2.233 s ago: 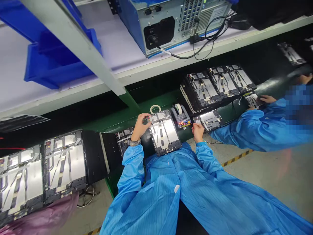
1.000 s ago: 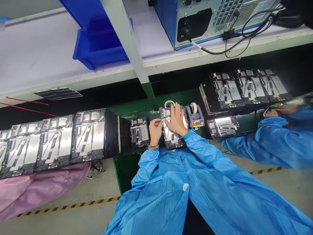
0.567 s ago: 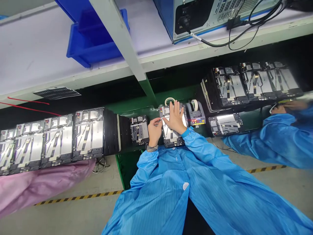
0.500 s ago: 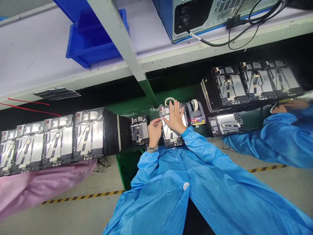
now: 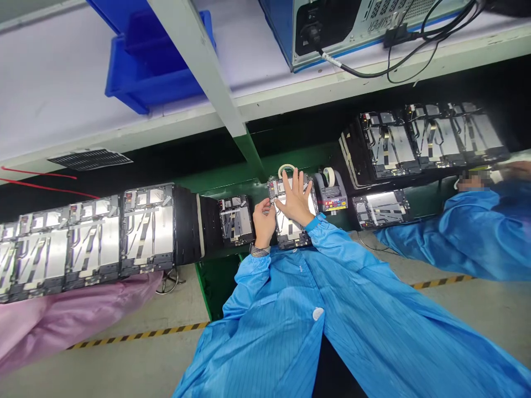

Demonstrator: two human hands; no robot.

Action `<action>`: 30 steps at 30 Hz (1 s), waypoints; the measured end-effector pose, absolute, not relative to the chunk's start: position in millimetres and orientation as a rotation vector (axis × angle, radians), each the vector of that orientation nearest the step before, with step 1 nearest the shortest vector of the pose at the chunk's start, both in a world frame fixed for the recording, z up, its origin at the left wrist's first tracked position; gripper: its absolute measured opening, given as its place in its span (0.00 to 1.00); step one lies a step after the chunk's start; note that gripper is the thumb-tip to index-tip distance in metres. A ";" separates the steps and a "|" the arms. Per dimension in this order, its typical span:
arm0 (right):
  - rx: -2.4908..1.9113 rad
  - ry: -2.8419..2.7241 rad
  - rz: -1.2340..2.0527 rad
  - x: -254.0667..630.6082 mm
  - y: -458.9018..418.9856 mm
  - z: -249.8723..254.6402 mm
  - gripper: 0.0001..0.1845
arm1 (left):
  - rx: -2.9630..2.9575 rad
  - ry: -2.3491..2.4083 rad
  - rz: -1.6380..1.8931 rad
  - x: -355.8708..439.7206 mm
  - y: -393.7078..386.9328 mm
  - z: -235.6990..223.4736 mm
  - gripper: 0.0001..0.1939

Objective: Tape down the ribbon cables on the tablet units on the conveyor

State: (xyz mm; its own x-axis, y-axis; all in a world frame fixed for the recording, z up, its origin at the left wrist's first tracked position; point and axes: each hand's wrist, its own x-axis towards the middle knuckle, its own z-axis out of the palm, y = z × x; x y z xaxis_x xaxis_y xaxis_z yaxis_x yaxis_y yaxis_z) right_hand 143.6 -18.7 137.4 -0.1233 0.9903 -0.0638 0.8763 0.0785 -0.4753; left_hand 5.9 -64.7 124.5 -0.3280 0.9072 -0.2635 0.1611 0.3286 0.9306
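The right hand (image 5: 296,203) lies palm down across the unit (image 5: 292,237), fingers spread and pointing away from the wearer. The unit sits directly under those fingers, its lower part showing below the palm. The left hand (image 5: 264,224) is at the unit's left edge, thumb and fingertips drawn close together near the right thumb; I cannot tell whether they pinch anything. A tape ring (image 5: 286,166) lies just past the right fingertips. To the right of these fingers, beside the unit, stands a dispenser (image 5: 332,198) with a pale roll on top. Left of the left fingers lies a smaller-looking unit (image 5: 235,221), and farther left, a row of units (image 5: 147,229). Well right of both hands, a co-worker's hand (image 5: 475,182) appears, blurred.
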 end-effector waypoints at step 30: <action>-1.860 -2.114 0.530 146.2 -23.0 139.5 0.52 | 0.871 1.603 1.251 4.3 -52.8 102.1 0.13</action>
